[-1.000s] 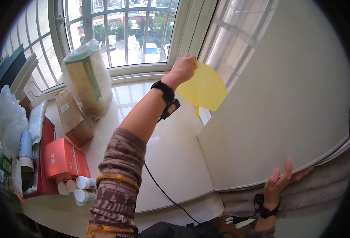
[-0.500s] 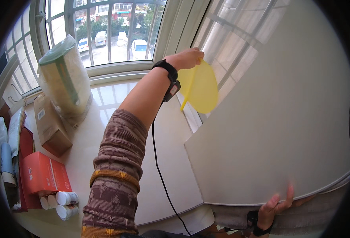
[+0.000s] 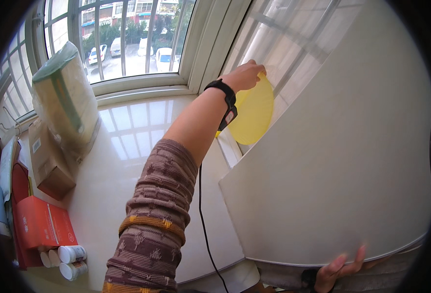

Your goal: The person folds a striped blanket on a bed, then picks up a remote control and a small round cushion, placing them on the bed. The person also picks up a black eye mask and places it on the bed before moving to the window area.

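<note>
My left hand (image 3: 247, 76) reaches far forward to the window frame. Its fingers pinch the top edge of a thin, rounded, see-through yellow sheet (image 3: 255, 113), which hangs beside the glass. A thicker yellow strip on the sheet is mostly hidden behind my wrist. At the right stands a large whitish panel (image 3: 332, 161) with a curved lower edge. Down at that edge my right hand (image 3: 332, 274) has its fingers spread, with fingertips against the panel's face; the rest of the hand is partly cut off by the picture's lower edge.
A white sill (image 3: 152, 112) runs under the barred window (image 3: 132, 39). On the left are a plastic-wrapped roll (image 3: 64, 97), a cardboard box (image 3: 49, 161), a red box (image 3: 44, 222) and white-capped bottles (image 3: 73, 261). A black cable (image 3: 204, 229) hangs from my left wrist.
The view has swung a little to the right, so the sill's things sit farther left. My left hand still holds the yellow sheet, whose strip is now more hidden by my wrist.
</note>
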A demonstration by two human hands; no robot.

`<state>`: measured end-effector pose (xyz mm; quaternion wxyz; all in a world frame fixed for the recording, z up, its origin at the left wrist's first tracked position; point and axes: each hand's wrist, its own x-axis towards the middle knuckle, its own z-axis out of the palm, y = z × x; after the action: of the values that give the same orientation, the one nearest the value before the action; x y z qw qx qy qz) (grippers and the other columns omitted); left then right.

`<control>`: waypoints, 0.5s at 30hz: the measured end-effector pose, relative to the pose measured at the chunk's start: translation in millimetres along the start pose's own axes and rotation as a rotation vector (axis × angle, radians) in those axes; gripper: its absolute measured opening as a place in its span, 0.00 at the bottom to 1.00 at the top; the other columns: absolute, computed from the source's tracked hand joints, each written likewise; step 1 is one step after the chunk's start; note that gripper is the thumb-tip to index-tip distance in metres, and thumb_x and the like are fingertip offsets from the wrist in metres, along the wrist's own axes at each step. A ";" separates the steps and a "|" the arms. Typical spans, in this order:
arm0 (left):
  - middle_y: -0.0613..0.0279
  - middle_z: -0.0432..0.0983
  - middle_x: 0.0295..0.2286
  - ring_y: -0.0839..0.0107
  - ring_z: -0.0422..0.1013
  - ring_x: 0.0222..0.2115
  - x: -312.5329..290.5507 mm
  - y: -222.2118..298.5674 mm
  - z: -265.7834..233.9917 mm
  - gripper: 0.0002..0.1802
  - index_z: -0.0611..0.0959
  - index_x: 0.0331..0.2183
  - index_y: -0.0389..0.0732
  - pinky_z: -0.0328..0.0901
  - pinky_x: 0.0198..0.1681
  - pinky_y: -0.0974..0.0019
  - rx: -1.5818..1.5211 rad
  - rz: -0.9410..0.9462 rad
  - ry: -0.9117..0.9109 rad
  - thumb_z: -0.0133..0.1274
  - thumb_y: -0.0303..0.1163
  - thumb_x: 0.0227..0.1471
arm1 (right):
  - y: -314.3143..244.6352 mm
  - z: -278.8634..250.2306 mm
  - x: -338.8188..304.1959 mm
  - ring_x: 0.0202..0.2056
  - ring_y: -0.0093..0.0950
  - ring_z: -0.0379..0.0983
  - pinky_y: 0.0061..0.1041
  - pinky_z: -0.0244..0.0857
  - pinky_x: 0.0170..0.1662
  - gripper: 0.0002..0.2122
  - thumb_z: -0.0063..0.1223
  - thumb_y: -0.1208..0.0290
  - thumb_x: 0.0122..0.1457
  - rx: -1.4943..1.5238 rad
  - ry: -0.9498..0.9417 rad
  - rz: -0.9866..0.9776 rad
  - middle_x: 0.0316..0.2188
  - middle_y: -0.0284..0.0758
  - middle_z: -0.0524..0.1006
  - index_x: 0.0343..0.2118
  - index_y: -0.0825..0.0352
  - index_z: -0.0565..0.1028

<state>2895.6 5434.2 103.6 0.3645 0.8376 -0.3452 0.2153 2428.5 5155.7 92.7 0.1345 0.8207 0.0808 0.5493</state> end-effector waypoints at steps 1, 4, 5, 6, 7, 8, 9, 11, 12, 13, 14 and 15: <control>0.54 0.68 0.42 0.52 0.66 0.45 -0.9 0.1 3.2 0.13 0.76 0.41 0.42 0.62 0.47 0.58 -0.019 -0.012 0.026 0.50 0.24 0.51 | -3.3 0.9 3.6 0.58 0.41 0.52 0.46 0.43 0.61 0.15 0.36 0.71 0.61 -0.047 0.037 -0.106 0.49 0.43 0.63 0.51 0.67 0.63; 0.53 0.67 0.45 0.51 0.66 0.46 -8.1 2.0 11.8 0.16 0.75 0.44 0.44 0.62 0.48 0.58 -0.044 -0.045 0.162 0.51 0.26 0.50 | -11.2 2.8 10.9 0.58 0.40 0.54 0.43 0.54 0.57 0.16 0.35 0.70 0.62 0.056 0.104 -0.106 0.52 0.44 0.56 0.53 0.63 0.62; 0.52 0.67 0.46 0.51 0.66 0.46 -11.5 3.2 15.1 0.22 0.73 0.49 0.45 0.62 0.49 0.58 -0.063 -0.095 0.201 0.53 0.28 0.49 | -17.6 4.4 8.8 0.61 0.41 0.47 0.45 0.53 0.58 0.19 0.32 0.67 0.62 0.251 0.094 0.102 0.58 0.45 0.45 0.56 0.61 0.58; 0.51 0.67 0.47 0.51 0.66 0.46 -15.4 3.8 17.8 0.24 0.72 0.50 0.45 0.62 0.49 0.58 -0.077 -0.120 0.195 0.54 0.29 0.49 | -18.8 4.4 8.5 0.62 0.42 0.43 0.46 0.53 0.58 0.20 0.31 0.65 0.62 0.352 0.078 0.196 0.61 0.46 0.39 0.57 0.60 0.56; 0.51 0.68 0.47 0.51 0.66 0.47 -19.9 4.5 21.7 0.26 0.71 0.51 0.45 0.62 0.49 0.58 -0.093 -0.148 0.192 0.55 0.29 0.48 | -21.0 5.5 8.4 0.64 0.43 0.39 0.47 0.52 0.59 0.21 0.29 0.64 0.62 0.452 0.071 0.291 0.64 0.46 0.33 0.59 0.59 0.54; 0.50 0.68 0.47 0.51 0.66 0.47 -24.3 4.8 25.6 0.28 0.70 0.52 0.45 0.62 0.49 0.58 -0.110 -0.177 0.189 0.55 0.30 0.48 | -20.4 5.3 8.3 0.64 0.43 0.39 0.48 0.51 0.59 0.21 0.29 0.64 0.62 0.458 0.060 0.275 0.64 0.47 0.33 0.59 0.59 0.53; 0.49 0.68 0.47 0.50 0.66 0.47 -28.4 4.9 29.8 0.30 0.69 0.53 0.45 0.62 0.50 0.57 -0.126 -0.175 0.227 0.56 0.30 0.47 | -20.5 5.1 8.1 0.64 0.44 0.38 0.49 0.50 0.60 0.21 0.29 0.64 0.63 0.464 0.048 0.258 0.64 0.47 0.33 0.59 0.59 0.53; 0.45 0.68 0.47 0.48 0.66 0.47 -36.2 3.6 37.8 0.33 0.67 0.55 0.45 0.61 0.50 0.55 -0.166 -0.197 0.279 0.58 0.31 0.45 | -16.3 2.9 11.9 0.65 0.45 0.37 0.50 0.49 0.60 0.22 0.29 0.64 0.63 0.361 0.051 0.181 0.64 0.48 0.33 0.60 0.58 0.53; 0.44 0.68 0.47 0.48 0.65 0.48 -40.3 2.3 41.5 0.34 0.67 0.55 0.45 0.61 0.51 0.56 -0.203 -0.204 0.294 0.57 0.31 0.45 | -14.4 1.1 15.3 0.65 0.46 0.37 0.50 0.48 0.60 0.21 0.29 0.64 0.63 0.317 0.041 0.139 0.64 0.49 0.33 0.60 0.58 0.53; 0.44 0.67 0.47 0.48 0.65 0.48 -44.5 0.3 44.5 0.34 0.67 0.55 0.44 0.61 0.51 0.56 -0.246 -0.235 0.286 0.57 0.31 0.45 | -12.3 -0.9 18.8 0.65 0.47 0.36 0.51 0.48 0.60 0.21 0.29 0.63 0.63 0.273 0.033 0.097 0.64 0.49 0.34 0.60 0.57 0.53; 0.43 0.67 0.48 0.49 0.65 0.49 -49.6 -1.6 47.4 0.34 0.66 0.55 0.43 0.60 0.52 0.56 -0.287 -0.264 0.275 0.57 0.32 0.45 | -11.2 -3.6 22.5 0.65 0.48 0.36 0.51 0.47 0.60 0.21 0.28 0.63 0.63 0.237 0.014 0.056 0.64 0.50 0.34 0.60 0.57 0.54; 0.42 0.67 0.47 0.49 0.65 0.49 -55.6 -3.9 49.8 0.34 0.66 0.55 0.42 0.60 0.52 0.56 -0.300 -0.261 0.283 0.57 0.32 0.45 | -11.4 -6.0 25.5 0.65 0.49 0.35 0.52 0.47 0.60 0.21 0.28 0.63 0.63 0.200 -0.005 0.016 0.64 0.51 0.34 0.59 0.56 0.54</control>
<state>2866.7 5421.8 35.9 0.5541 0.7732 -0.2079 0.2279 2432.9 5174.4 113.7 0.0477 0.8320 0.1283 0.5376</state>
